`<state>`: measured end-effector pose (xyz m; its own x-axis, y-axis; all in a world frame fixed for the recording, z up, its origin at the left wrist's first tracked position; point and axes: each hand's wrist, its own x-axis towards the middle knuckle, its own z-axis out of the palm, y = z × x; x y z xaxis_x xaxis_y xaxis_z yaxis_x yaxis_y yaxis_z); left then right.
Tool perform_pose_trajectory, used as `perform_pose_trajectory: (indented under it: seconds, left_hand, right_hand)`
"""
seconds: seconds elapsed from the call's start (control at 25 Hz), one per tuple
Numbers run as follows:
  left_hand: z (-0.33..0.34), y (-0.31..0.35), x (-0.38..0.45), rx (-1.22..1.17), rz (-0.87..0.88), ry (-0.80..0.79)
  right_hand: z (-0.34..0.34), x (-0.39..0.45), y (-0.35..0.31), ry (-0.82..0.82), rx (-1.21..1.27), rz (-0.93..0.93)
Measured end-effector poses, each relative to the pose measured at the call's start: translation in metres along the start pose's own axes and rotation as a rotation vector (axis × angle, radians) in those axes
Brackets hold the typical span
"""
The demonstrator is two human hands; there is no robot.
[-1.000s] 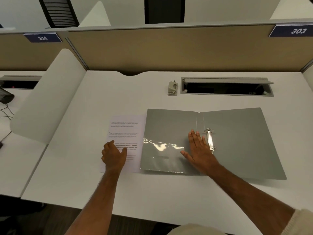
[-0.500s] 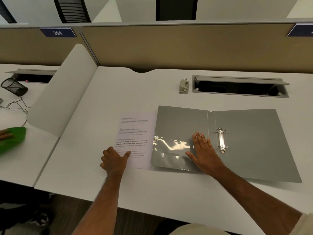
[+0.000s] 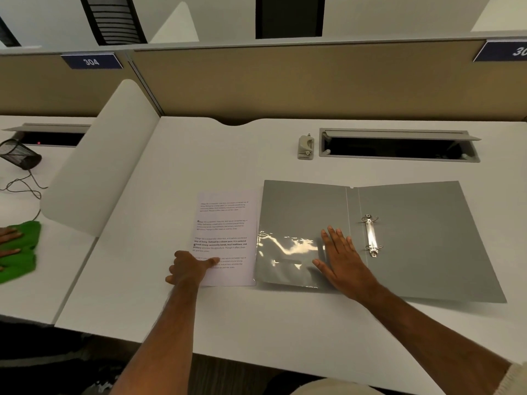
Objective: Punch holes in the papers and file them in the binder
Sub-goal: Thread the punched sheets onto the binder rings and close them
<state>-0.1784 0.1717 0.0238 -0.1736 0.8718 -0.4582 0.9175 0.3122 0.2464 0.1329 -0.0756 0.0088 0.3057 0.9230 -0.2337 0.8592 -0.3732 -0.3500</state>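
Observation:
A grey binder (image 3: 427, 240) lies open on the white desk, its two metal rings (image 3: 371, 235) standing just right of the spine. My right hand (image 3: 340, 259) rests flat, fingers apart, on the left cover beside a shiny plastic pocket (image 3: 288, 252). Printed white papers (image 3: 225, 223) lie left of the binder, their right edge tucked under its cover. My left hand (image 3: 189, 267) sits on the papers' lower left corner, thumb pressing on the sheet, the other fingers curled. A small grey hole punch (image 3: 305, 147) stands at the back of the desk.
A recessed cable tray (image 3: 399, 146) with a raised lid sits right of the punch. A curved white divider (image 3: 99, 172) borders the desk on the left. Beyond it, another person's hand (image 3: 8, 240) rests on a green cloth (image 3: 20, 252), near a mesh cup (image 3: 20, 157).
The view has shifted, showing more of the neighbouring desk on the left. My left thumb now reaches further onto the papers. My right hand has stayed flat on the binder cover.

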Motion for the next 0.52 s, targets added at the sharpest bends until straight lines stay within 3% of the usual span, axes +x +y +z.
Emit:
perform_pose_trajectory:
  seconds: [0.32, 0.52]
  left_hand:
    - [-0.0085, 0.0011, 0.0017, 0.084, 0.016, -0.043]
    - [-0.0063, -0.0040, 0.0054, -0.007, 0.053, -0.061]
  right_hand:
    - [-0.0018, 0.0014, -0.0013, -0.004, 0.047, 0.003]
    - [-0.0022, 0.0014, 0.0002, -0.001, 0.066, 0.007]
